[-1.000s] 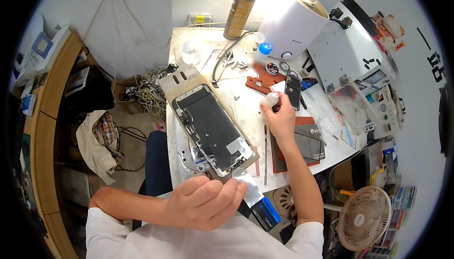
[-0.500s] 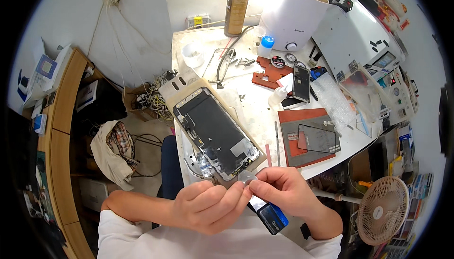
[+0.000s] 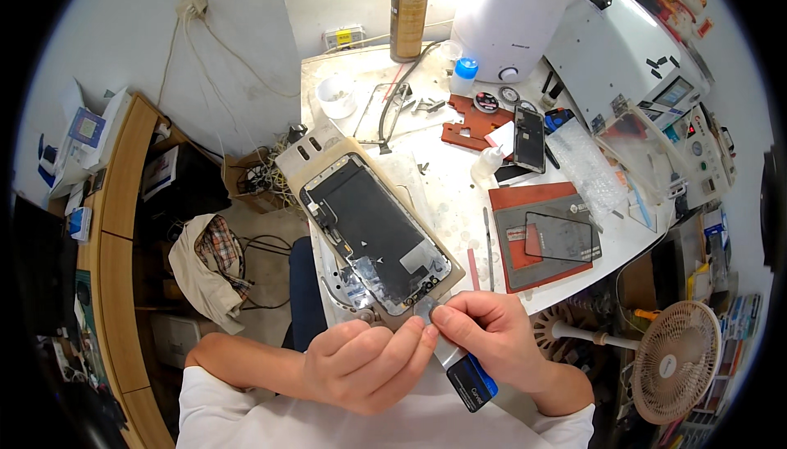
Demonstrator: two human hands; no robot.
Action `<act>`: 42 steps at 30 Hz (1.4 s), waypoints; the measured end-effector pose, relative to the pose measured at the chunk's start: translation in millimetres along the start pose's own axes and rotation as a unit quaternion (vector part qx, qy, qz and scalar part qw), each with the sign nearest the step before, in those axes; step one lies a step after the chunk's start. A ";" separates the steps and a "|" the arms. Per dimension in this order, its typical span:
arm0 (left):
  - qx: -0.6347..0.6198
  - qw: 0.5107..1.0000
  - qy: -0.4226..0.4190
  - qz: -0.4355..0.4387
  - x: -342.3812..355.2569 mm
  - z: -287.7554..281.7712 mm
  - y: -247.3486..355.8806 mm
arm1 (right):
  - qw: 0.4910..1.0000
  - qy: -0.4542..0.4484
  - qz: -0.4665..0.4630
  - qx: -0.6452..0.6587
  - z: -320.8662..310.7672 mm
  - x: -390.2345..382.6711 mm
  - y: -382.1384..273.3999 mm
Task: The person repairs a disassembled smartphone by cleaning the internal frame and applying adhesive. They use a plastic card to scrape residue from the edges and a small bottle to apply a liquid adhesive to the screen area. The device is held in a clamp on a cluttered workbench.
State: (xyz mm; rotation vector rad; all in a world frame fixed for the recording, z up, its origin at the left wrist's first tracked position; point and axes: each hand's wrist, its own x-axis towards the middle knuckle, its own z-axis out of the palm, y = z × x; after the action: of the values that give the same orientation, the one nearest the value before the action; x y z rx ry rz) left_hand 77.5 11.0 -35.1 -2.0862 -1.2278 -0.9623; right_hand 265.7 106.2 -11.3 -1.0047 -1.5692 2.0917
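Note:
Close to the table's front edge, my right hand (image 3: 492, 334) is closed on a thin metal pry tool (image 3: 449, 353) with a black and blue end (image 3: 473, 383) sticking out below the palm. My left hand (image 3: 357, 363) has its fingers curled, with thumb and fingertips pinched at the tool's silver upper part. Whether a small piece sits between those fingertips is hidden. Just beyond both hands, a phone screen assembly (image 3: 377, 228) lies dark back up on a beige holder (image 3: 307, 158), its lower corner near the tool's tip.
Right of the holder lie a grey and red mat (image 3: 520, 273) with a thin black frame, a white dropper bottle (image 3: 488, 162) and another phone part (image 3: 529, 140). A spray can (image 3: 408, 19) and white humidifier (image 3: 508, 23) stand behind. A fan (image 3: 676, 363) is at the lower right.
The view has shifted slightly, so the table's right side and the fan sit farther right. Both hands keep nearly the same pinch on the pry tool.

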 end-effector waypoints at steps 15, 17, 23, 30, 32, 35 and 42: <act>-0.003 1.000 -0.002 0.018 1.4 3.1 -1.5 | 0.999 -0.012 -0.013 0.032 -2.8 0.4 5.0; -0.001 1.000 -0.003 0.017 1.3 3.0 -1.2 | 0.999 -0.011 -0.022 0.025 -2.8 0.6 5.3; -0.004 1.000 -0.003 0.014 1.6 3.3 -0.9 | 0.999 -0.010 -0.028 0.020 -2.9 0.3 5.1; -0.025 0.999 -0.014 0.015 2.9 0.4 -1.3 | 1.000 -0.008 -0.017 0.024 -2.3 -0.8 4.3; -0.026 0.999 -0.014 0.012 2.7 -0.5 -1.2 | 0.999 -0.003 -0.029 0.019 -0.9 -1.1 5.2; -0.025 0.999 -0.023 0.008 1.9 -2.4 -0.3 | 0.999 0.002 -0.034 0.015 0.9 -1.6 6.9; -0.013 1.000 -0.021 -0.012 3.7 -3.1 0.2 | 0.999 0.013 -0.030 -0.004 2.5 -2.4 8.9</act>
State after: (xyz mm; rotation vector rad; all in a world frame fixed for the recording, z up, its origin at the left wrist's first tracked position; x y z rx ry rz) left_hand 77.9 10.5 -30.3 -2.1257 -1.2691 -0.9546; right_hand 266.8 99.9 -18.5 -0.9723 -1.5767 2.0249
